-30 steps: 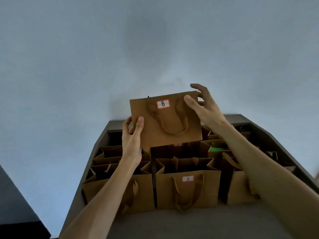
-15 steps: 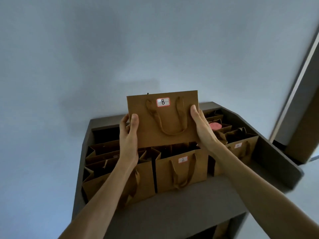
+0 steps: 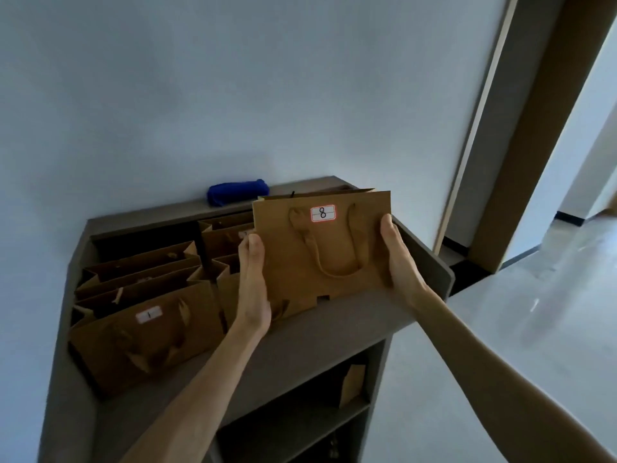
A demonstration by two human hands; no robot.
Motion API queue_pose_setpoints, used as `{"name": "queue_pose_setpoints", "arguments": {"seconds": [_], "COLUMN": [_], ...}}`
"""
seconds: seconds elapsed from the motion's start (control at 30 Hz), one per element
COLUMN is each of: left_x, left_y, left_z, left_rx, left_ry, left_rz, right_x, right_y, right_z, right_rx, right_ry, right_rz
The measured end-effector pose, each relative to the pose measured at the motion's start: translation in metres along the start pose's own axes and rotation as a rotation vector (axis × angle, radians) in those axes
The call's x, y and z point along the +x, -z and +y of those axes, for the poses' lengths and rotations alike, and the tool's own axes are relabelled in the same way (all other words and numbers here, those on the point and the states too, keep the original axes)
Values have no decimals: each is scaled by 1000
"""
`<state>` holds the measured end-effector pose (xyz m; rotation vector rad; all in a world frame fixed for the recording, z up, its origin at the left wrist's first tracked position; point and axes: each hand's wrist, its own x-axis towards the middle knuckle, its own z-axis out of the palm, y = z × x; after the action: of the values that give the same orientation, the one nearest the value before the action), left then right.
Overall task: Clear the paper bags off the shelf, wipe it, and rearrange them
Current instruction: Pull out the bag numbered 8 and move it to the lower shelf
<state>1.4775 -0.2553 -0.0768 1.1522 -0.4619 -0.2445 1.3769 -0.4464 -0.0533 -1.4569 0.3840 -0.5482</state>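
Both hands hold one flat brown paper bag (image 3: 320, 252) upright above the right part of the shelf (image 3: 334, 325), clear of its surface. The left hand (image 3: 252, 282) grips the bag's left edge, thumb laid on the front face and the other fingers hidden behind it; the right hand (image 3: 399, 262) clasps the right edge the same way, thumb in front, fingers wrapped out of sight at the back. Between the two thumbs the bag's face is plain kraft paper, folded flat, with a looped brown handle (image 3: 334, 248) hanging down the front and a white label (image 3: 323, 213) edged in red near the top, marked with a handwritten 8. Its lower edge shows a small notch. To the left of the left-hand fingers stand more bags of the same kind, open-mouthed and packed in rows; the nearest one (image 3: 143, 332) wears a label reading 1. Beyond the fingertips, at the back of the shelf against the wall, lies a rolled blue cloth (image 3: 237, 192). Below the wrists, a lower compartment holds another small brown bag (image 3: 352, 384).
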Motion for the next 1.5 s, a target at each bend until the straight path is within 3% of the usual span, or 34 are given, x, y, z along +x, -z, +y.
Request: {"name": "queue_pose_setpoints", "arguments": {"seconds": [0.23,0.4,0.7,0.87,1.2,1.4,1.5], "left_x": [-55,-90,-138,-153,-177,-189,-186], "left_y": [-41,-58,-69,-51,21,87,111], "left_z": [-43,-71,-125,-160,-233,-275,-291], "left_rx": [-64,-20,49,164,235,309,340], "left_ry": [210,366,674,787,1026,1050,1060], "left_rz": [-60,-89,14,76,-54,-119,-68], "right_x": [-59,-97,-146,-165,-200,-219,-219], "right_y": [66,104,142,143,109,66,47], "right_z": [31,59,115,154,250,327,358], "right_rx": [74,136,202,226,266,255,251], "right_ry": [-38,-174,-404,-537,-731,-822,-847], "right_rz": [98,131,218,268,354,414,420]}}
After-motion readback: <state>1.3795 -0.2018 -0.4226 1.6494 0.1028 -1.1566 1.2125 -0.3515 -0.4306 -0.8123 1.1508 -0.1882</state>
